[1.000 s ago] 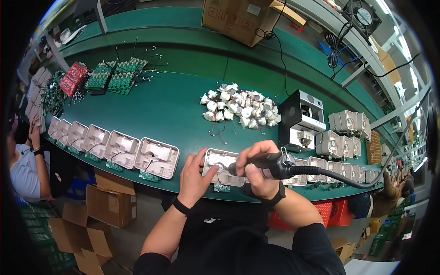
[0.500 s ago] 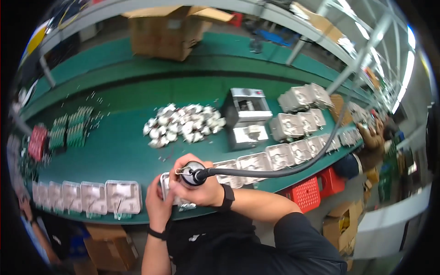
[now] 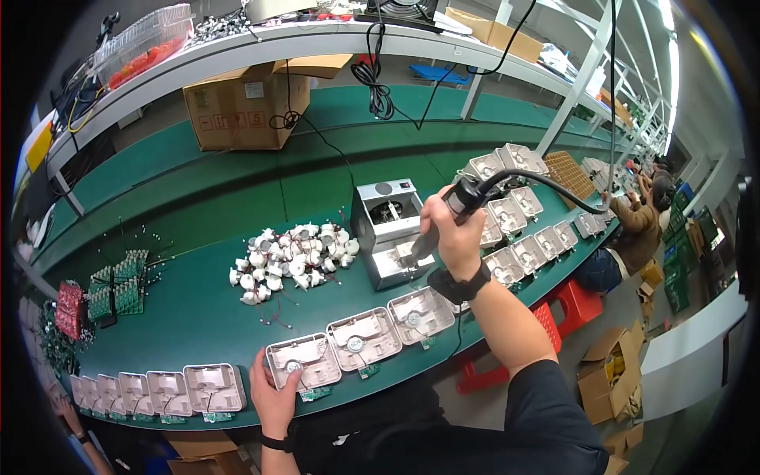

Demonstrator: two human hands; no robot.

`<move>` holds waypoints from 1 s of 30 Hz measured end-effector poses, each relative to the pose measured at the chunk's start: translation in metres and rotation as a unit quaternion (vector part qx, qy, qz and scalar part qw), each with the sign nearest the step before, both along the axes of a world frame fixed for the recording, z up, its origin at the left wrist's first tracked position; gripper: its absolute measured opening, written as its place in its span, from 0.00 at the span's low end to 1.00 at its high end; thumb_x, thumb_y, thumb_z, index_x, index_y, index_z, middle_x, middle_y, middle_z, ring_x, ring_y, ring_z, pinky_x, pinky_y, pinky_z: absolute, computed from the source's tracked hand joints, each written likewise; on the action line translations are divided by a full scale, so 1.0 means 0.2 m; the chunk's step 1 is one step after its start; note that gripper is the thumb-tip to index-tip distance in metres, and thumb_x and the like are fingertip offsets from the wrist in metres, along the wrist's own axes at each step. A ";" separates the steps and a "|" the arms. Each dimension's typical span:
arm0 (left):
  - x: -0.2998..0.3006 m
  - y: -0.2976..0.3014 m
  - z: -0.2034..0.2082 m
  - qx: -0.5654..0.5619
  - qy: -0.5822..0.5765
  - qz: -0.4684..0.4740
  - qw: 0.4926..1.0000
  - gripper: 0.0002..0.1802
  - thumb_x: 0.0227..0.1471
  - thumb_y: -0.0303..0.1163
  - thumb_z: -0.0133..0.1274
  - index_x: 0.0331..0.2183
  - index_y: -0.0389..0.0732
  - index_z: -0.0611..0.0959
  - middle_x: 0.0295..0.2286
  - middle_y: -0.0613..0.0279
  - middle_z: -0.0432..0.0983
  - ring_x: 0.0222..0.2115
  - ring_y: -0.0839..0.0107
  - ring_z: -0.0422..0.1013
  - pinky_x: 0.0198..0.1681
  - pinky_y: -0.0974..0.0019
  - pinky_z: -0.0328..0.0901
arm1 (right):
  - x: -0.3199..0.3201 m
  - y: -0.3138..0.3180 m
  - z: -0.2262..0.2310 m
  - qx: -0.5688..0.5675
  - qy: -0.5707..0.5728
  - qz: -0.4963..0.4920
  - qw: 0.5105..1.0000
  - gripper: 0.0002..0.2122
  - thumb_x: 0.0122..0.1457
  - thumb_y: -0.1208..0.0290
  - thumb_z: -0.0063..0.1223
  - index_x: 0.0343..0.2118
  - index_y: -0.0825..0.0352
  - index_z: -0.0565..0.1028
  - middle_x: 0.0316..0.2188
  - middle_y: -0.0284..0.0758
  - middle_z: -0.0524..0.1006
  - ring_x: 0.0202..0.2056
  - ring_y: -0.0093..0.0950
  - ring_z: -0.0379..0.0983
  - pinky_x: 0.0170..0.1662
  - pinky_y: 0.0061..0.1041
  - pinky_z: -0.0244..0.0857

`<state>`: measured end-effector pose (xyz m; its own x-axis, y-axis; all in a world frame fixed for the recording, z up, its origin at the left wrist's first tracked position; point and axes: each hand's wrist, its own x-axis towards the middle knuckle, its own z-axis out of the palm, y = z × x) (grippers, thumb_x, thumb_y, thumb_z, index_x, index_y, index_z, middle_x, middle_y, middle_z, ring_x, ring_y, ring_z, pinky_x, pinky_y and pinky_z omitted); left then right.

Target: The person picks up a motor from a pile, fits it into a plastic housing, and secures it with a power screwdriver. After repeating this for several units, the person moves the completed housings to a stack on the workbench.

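Note:
My right hand (image 3: 453, 237) grips a black corded electric screwdriver (image 3: 467, 196). Its lower end points down at the front of a grey box-shaped screw feeder (image 3: 370, 229); whether the tip touches is hard to tell. At the bench's near edge my left hand (image 3: 273, 397) holds the left side of a white plastic housing (image 3: 321, 366), thumb over the rim and fingers along the outer wall. Inside that housing sits a round metal-faced part (image 3: 294, 367), and a small green circuit board (image 3: 316, 393) hangs at its near edge. Similar housings with round parts continue to the right.
More open housings (image 3: 214, 386) line the near edge at left. White round parts with wires (image 3: 293, 257) form a pile mid-bench. Green circuit boards (image 3: 119, 285) and a red stack (image 3: 70, 310) lie far left. A cardboard box (image 3: 237, 111) stands behind; a co-worker (image 3: 637, 226) sits far right.
My right hand has lifted the screwdriver off the housing and moved it right and away, to the screw feeder. My left hand stays at the housing. The view has shifted.

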<state>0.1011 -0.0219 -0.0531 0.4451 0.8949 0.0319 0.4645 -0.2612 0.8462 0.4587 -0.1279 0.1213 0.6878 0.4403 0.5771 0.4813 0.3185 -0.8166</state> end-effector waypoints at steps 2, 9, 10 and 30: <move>0.00 -0.01 0.03 -0.010 0.015 -0.003 1.000 0.44 0.43 0.31 0.69 0.61 0.39 0.70 0.37 0.63 0.70 0.32 0.72 0.68 0.38 0.68 0.67 | 0.01 0.03 -0.01 -0.021 0.040 -0.012 0.999 0.09 0.61 0.71 0.54 0.25 0.69 0.73 0.20 0.34 0.76 0.20 0.21 0.72 0.26 0.21 0.66; 0.02 0.00 0.02 0.017 -0.001 0.009 1.000 0.44 0.41 0.36 0.71 0.59 0.40 0.72 0.33 0.61 0.68 0.30 0.66 0.69 0.35 0.63 0.68 | -0.23 0.04 0.06 -0.018 0.069 0.068 0.995 0.09 0.61 0.71 0.54 0.25 0.69 0.73 0.19 0.33 0.76 0.20 0.21 0.72 0.26 0.21 0.65; 0.04 0.00 0.04 0.014 -0.001 0.002 1.000 0.44 0.41 0.36 0.71 0.59 0.41 0.72 0.32 0.61 0.68 0.30 0.66 0.69 0.36 0.62 0.68 | -0.29 0.04 0.09 0.002 0.060 0.084 0.995 0.09 0.61 0.71 0.54 0.25 0.69 0.74 0.19 0.33 0.76 0.20 0.21 0.72 0.26 0.21 0.65; 0.04 0.00 0.05 0.031 -0.007 -0.002 1.000 0.42 0.42 0.36 0.71 0.59 0.42 0.73 0.34 0.59 0.69 0.32 0.64 0.71 0.38 0.61 0.68 | 0.06 0.07 -0.02 -0.036 0.042 -0.020 0.998 0.11 0.62 0.67 0.55 0.26 0.68 0.74 0.19 0.32 0.76 0.19 0.21 0.71 0.25 0.21 0.64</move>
<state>0.1089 -0.0228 -0.0439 0.4477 0.8894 0.0925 0.4520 -0.3143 0.8348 0.4711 -0.1138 0.1166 0.7506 0.4486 0.4851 0.4217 0.2398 -0.8744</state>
